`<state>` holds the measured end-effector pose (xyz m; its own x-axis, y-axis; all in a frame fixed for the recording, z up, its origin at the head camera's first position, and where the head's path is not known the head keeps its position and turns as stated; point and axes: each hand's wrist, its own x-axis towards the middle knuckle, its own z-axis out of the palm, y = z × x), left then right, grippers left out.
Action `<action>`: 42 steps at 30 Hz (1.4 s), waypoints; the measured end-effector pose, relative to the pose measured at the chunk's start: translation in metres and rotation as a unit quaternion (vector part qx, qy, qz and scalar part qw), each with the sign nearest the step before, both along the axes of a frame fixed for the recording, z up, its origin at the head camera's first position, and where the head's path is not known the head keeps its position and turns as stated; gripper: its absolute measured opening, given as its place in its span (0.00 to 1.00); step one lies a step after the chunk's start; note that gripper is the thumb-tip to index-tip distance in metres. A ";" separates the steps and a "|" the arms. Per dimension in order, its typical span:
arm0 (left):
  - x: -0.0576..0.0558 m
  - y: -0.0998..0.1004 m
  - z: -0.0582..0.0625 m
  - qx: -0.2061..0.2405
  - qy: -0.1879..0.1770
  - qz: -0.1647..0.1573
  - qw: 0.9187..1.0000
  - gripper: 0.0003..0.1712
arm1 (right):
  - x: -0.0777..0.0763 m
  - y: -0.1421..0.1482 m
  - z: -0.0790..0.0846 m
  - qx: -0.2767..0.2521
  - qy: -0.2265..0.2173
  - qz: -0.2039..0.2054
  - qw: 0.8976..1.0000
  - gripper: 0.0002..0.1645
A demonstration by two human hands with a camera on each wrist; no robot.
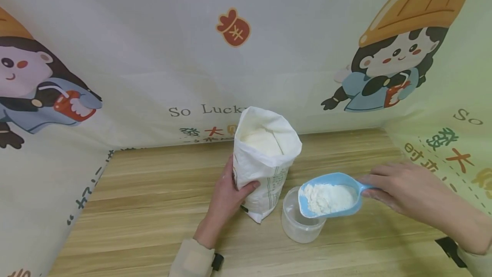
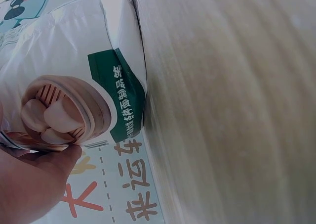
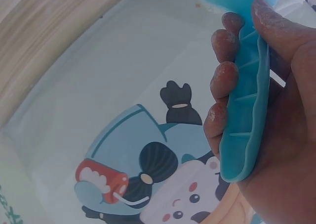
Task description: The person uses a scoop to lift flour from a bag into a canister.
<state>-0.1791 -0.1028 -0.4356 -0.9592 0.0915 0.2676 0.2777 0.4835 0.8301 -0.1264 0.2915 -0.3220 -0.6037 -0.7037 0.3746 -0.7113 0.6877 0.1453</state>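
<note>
A white bag of flour (image 1: 265, 174) stands upright on the table with its top open and flour showing inside. My left hand (image 1: 229, 195) grips its lower left side, thumb across the front; the left wrist view shows the bag's printed steamer of buns (image 2: 66, 112). In my right hand (image 1: 403, 187) is a blue scoop (image 1: 330, 215) heaped with white flour (image 1: 328, 198). The right wrist view shows my fingers (image 3: 224, 78) curled round the scoop's ribbed handle (image 3: 245, 105). Beneath the scoop, a clear round plastic tub (image 1: 301, 232) stands beside the bag, its inside partly hidden.
The wood-grain table (image 1: 153, 195) is bounded by a printed cloth backdrop (image 1: 161, 54) behind and at both sides. The bag stands close to the back cloth. Black straps (image 1: 217, 262) sit at the wrists.
</note>
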 end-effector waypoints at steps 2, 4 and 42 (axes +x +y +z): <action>0.000 0.000 0.000 -0.001 0.000 0.001 1.000 0.56 | 0.000 -0.002 0.002 0.007 -0.003 -0.002 1.000 0.21; 0.000 0.001 0.000 -0.002 0.000 0.001 1.000 0.56 | 0.001 -0.003 0.003 0.011 -0.001 -0.003 1.000 0.21; -0.001 0.001 -0.003 0.005 0.004 0.005 1.000 0.57 | -0.005 -0.067 0.038 0.170 0.068 0.010 0.983 0.16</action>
<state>-0.1797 -0.1019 -0.4388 -0.9577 0.0787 0.2768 0.2798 0.4787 0.8322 -0.1313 0.2245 -0.2842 -0.5487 -0.8138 0.1913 -0.6827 0.5683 0.4594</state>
